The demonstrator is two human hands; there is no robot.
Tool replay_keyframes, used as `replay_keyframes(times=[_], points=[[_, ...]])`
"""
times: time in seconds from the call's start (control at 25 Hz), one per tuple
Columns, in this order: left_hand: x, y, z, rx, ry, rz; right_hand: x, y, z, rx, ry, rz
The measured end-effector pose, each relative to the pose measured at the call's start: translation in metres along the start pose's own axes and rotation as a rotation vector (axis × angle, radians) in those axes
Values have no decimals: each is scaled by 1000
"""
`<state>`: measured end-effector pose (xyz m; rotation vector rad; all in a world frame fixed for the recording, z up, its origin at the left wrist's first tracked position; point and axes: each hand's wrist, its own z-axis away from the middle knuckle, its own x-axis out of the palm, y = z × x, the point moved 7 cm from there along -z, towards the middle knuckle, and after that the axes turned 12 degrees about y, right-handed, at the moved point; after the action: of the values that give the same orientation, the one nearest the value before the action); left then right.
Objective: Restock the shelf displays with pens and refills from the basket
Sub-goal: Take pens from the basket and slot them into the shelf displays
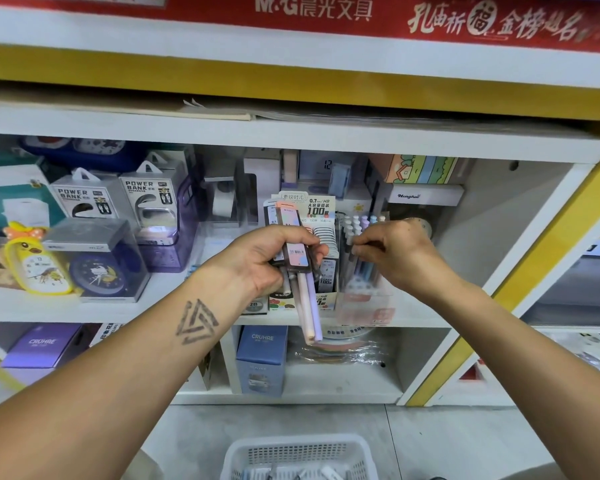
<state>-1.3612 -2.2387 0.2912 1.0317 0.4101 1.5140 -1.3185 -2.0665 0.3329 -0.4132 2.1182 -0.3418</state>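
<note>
My left hand (264, 261) grips pens (309, 306) and refills; my right hand (392, 252) pinches a pen into the display (361, 271) at three o'clock; next, release.

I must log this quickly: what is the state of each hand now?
Left hand: closed, gripping a bundle of pens and refill packs.
Right hand: closed, pinching a pen at the clear pen display.
</note>
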Motion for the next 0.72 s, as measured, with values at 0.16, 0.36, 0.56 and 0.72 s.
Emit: replay_keyframes(times=[0.16,0.36,0.56,0.72], points=[[3,3,-3,22,-9,29,-3,-13,-2,-5,62,-26],[5,5,-7,39,-26,5,30,-33,21,487,-400,-760],[3,4,-11,20,-23,73,39,-43,28,546,-444,-812],[2,6,-13,34,-14,134,39,-42,26,596,-410,-824]])
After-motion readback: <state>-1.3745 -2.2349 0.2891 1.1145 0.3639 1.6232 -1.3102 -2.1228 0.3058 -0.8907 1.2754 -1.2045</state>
